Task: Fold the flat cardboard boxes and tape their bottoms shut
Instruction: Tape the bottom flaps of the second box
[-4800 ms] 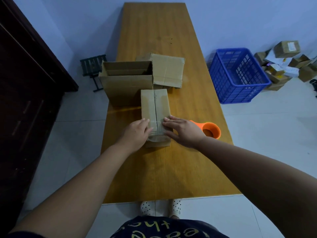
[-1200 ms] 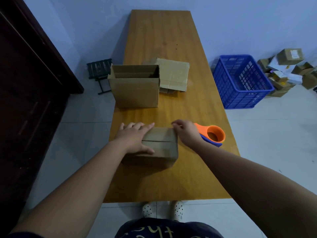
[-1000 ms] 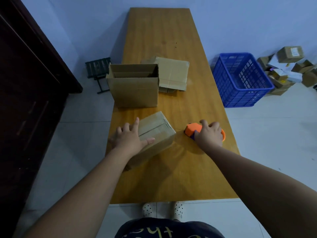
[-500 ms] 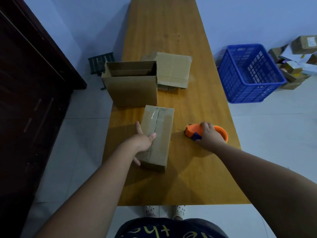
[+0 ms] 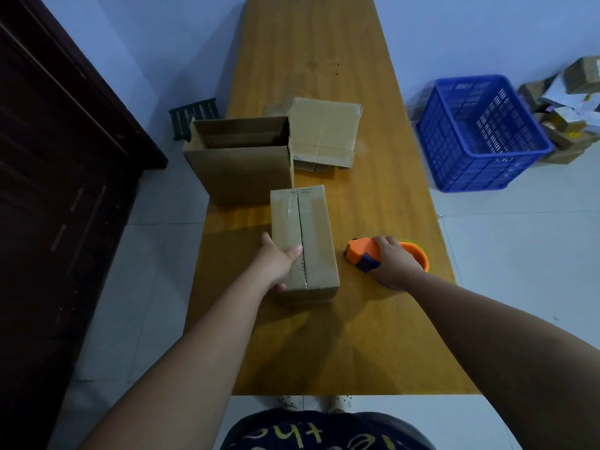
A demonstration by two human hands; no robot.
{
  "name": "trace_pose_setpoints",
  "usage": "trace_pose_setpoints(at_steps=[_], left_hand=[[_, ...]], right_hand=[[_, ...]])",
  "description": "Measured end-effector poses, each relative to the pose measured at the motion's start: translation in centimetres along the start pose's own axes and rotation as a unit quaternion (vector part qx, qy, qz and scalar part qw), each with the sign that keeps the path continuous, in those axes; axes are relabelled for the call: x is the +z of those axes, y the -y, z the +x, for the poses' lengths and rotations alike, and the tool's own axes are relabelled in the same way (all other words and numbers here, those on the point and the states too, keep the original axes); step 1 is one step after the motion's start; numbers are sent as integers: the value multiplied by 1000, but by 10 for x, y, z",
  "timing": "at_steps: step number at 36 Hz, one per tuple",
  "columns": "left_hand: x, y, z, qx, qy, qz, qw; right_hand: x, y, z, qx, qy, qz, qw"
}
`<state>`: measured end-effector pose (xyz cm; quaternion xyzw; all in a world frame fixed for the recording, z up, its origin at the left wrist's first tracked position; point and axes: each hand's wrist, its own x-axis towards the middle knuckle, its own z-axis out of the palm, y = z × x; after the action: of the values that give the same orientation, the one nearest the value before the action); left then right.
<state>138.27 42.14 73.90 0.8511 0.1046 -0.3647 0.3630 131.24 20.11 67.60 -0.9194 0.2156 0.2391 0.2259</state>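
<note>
Near edge: dark shirt with yellow print, and shoe tips on the white floor below the table. Both bare forearms reach out over the wood.

Left hand grips the box at its near-left corner. The thumb lies on the top face, tip just short of the centre seam. One finger runs straight up along the left wall. Another fingertip shows at the near end, low on the left. Remaining fingers are hidden behind the hand, so cannot tell how they lie.

The box sits on the table, mid-width, long axis pointing away from the person, closed flaps up. Clear tape runs along the seam, with a jagged edge toward the near end.

Right hand is curled over the dispenser, fingers together on its orange top, blue part showing under them. The dispenser rests on the table just right of the box, not touching it.

Further out: the open box stands upright at the table's left edge, mouth up, just beyond the box. The flat box lies beside it on the right, partly tucked behind it.

Off the table: a blue crate on the floor to the right, a pile of parcels past it, a dark stool on the left by the wall, and a dark cabinet along the left side.
</note>
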Motion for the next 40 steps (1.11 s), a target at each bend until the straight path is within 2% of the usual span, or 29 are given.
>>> trace_pose_setpoints(at_steps=[4,8,11,15,19,22,24,28,31,33,35,36,38,40], left_hand=[[3,-2,5,35,-42,-33,998],[1,-1,6,80,-77,-13,994],[2,0,-1,148,-135,34,979],[7,6,-7,243,-189,140,941],[10,15,-7,291,-209,227,905],[10,14,-8,311,-227,290,876],[10,13,-10,322,-212,293,875],[13,10,-6,321,-113,233,911],[11,5,-3,285,-50,50,956],[7,1,0,247,-16,-24,969],[1,3,5,219,14,-74,973],[-4,4,3,209,39,-134,968],[-12,7,-2,185,81,-260,944],[-16,11,-9,171,116,-323,924]], right_hand=[[2,-3,-5,-7,-3,12,1000],[1,-6,-9,-9,-25,61,998],[-3,-5,-8,-9,-36,118,992],[-14,1,-7,6,-50,202,978],[-30,9,-12,2,-58,324,944],[-46,20,-22,-27,-52,445,894],[-57,28,-30,-56,-29,503,862],[-77,44,-41,-125,37,554,822],[-88,56,-50,-170,87,518,834],[-93,62,-56,-190,132,465,855],[-95,68,-61,-197,170,394,881],[-95,72,-63,-197,179,355,896],[-92,80,-67,-202,180,281,921],[-90,88,-69,-202,170,234,936]])
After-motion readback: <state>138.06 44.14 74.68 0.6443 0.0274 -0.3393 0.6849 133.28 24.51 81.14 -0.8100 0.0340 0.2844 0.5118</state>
